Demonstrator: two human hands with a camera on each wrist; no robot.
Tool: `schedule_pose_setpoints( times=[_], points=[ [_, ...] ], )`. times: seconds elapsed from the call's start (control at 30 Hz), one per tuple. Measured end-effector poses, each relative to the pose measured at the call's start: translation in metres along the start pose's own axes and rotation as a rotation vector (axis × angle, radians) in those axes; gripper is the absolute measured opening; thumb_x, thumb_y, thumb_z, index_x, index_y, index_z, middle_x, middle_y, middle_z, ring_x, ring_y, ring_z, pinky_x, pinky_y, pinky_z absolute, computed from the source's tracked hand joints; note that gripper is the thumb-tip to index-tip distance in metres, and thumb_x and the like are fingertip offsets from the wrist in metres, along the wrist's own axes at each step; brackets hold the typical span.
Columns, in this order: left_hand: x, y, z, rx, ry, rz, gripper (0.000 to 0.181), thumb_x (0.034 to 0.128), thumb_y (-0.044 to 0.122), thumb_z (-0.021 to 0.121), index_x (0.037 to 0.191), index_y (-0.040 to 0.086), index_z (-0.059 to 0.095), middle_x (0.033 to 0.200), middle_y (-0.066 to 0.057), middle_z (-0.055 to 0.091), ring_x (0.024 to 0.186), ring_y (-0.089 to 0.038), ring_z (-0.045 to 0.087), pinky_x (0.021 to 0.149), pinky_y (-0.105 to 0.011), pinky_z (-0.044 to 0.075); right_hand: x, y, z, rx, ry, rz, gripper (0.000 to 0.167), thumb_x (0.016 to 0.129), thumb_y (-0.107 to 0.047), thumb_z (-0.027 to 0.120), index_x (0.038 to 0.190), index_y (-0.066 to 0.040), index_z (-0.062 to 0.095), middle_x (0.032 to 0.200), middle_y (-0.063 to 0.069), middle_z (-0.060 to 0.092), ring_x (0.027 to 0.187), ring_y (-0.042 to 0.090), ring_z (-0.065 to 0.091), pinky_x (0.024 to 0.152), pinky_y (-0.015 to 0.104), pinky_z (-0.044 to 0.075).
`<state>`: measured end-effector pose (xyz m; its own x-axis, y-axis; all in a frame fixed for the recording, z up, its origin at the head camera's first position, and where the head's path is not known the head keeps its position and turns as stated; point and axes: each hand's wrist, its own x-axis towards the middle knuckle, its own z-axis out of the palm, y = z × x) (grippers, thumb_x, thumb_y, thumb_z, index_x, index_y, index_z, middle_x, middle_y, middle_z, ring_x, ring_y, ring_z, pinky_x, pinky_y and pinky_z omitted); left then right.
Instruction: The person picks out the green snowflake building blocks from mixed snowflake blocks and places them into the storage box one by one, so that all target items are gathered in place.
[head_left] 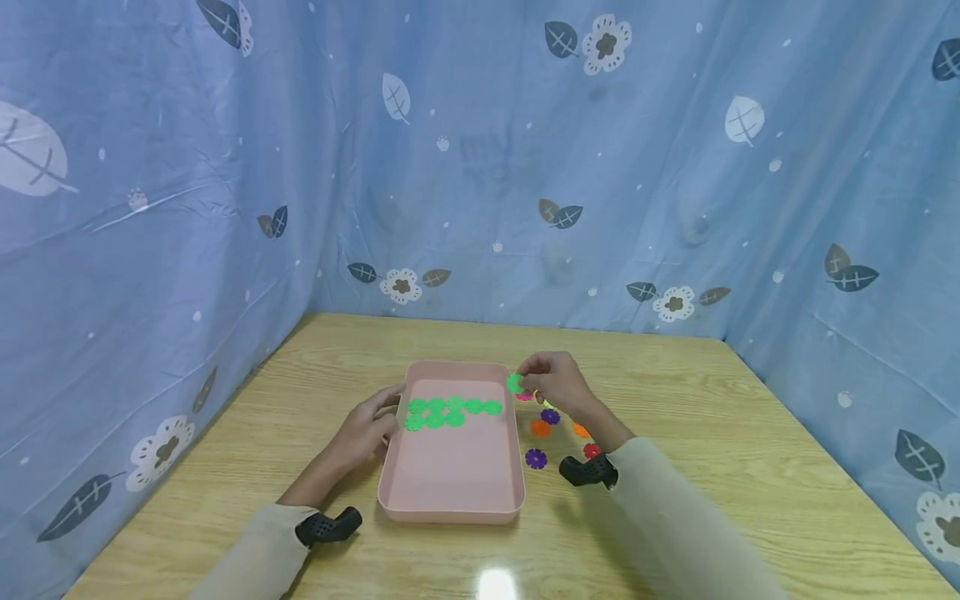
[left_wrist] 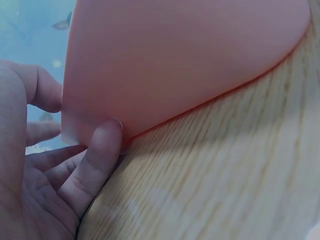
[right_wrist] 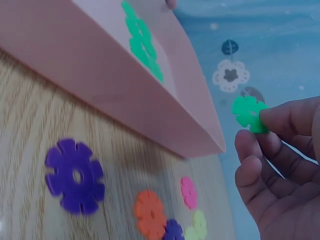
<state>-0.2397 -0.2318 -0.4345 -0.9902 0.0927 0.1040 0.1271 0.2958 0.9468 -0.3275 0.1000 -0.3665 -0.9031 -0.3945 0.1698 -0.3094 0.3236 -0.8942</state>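
A pink tray (head_left: 450, 475) sits on the table, with several green flower-shaped discs (head_left: 436, 419) lying in rows in its upper part. At the tray's left side, my left hand (head_left: 367, 429) holds the wall. The left wrist view shows its thumb (left_wrist: 102, 145) against the outer wall (left_wrist: 165, 65) and the other fingers round the edge. Above the tray's far right corner, my right hand (head_left: 558, 383) pinches another green flower-shaped disc (right_wrist: 248, 113) between thumb and finger, clear of the tray.
Right of the tray, loose flower discs lie on the table: purple ones (head_left: 536, 459), orange ones (head_left: 540, 427), a red one (head_left: 592, 450), a pink one (right_wrist: 188, 192) and yellow ones (right_wrist: 199, 224). A blue patterned curtain (head_left: 480, 167) hangs around the table (head_left: 675, 400).
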Motion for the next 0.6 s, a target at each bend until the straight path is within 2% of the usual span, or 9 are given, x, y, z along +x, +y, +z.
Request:
schedule_pose_setpoints(
  times=[0.23, 0.37, 0.5, 0.6],
  points=[
    [-0.001, 0.000, -0.001, -0.014, -0.008, 0.002, 0.072, 0.0881, 0.003, 0.049, 0.158, 0.010, 0.034, 0.154, -0.024, 0.041, 0.071, -0.027, 0.067, 0.050, -0.034, 0.056, 0.003, -0.009, 0.015, -0.016, -0.033, 0.016, 0.009, 0.093, -0.002, 0.067, 0.100, 0.003, 0.071, 0.090, 0.015, 0.072, 0.077, 0.036, 0.068, 0.065, 0.044, 0.059],
    [-0.001, 0.000, 0.000, -0.007, 0.001, 0.000, 0.072, 0.0879, 0.003, 0.049, 0.158, 0.011, 0.035, 0.153, -0.024, 0.042, 0.072, -0.027, 0.067, 0.050, -0.034, 0.056, 0.006, -0.011, 0.023, -0.031, -0.065, 0.015, 0.009, 0.093, -0.002, 0.068, 0.100, 0.002, 0.072, 0.092, 0.023, 0.071, 0.074, 0.037, 0.067, 0.061, 0.045, 0.057],
    [0.000, -0.001, 0.000, -0.004, 0.005, -0.001, 0.071, 0.0882, 0.003, 0.049, 0.158, 0.010, 0.035, 0.153, -0.024, 0.042, 0.074, -0.026, 0.068, 0.051, -0.034, 0.056, 0.009, -0.010, 0.029, -0.020, -0.094, 0.052, 0.008, 0.093, -0.002, 0.067, 0.099, 0.001, 0.072, 0.092, 0.028, 0.069, 0.055, 0.022, 0.053, 0.053, 0.037, 0.048],
    [0.000, -0.001, 0.000, -0.003, 0.005, -0.001, 0.071, 0.0886, 0.004, 0.049, 0.158, 0.010, 0.035, 0.154, -0.024, 0.042, 0.075, -0.026, 0.068, 0.051, -0.034, 0.056, 0.011, -0.008, 0.032, -0.038, -0.103, 0.073, 0.007, 0.093, -0.004, 0.067, 0.097, -0.001, 0.071, 0.091, 0.023, 0.069, 0.046, 0.012, 0.039, 0.048, 0.030, 0.039]
  ],
)
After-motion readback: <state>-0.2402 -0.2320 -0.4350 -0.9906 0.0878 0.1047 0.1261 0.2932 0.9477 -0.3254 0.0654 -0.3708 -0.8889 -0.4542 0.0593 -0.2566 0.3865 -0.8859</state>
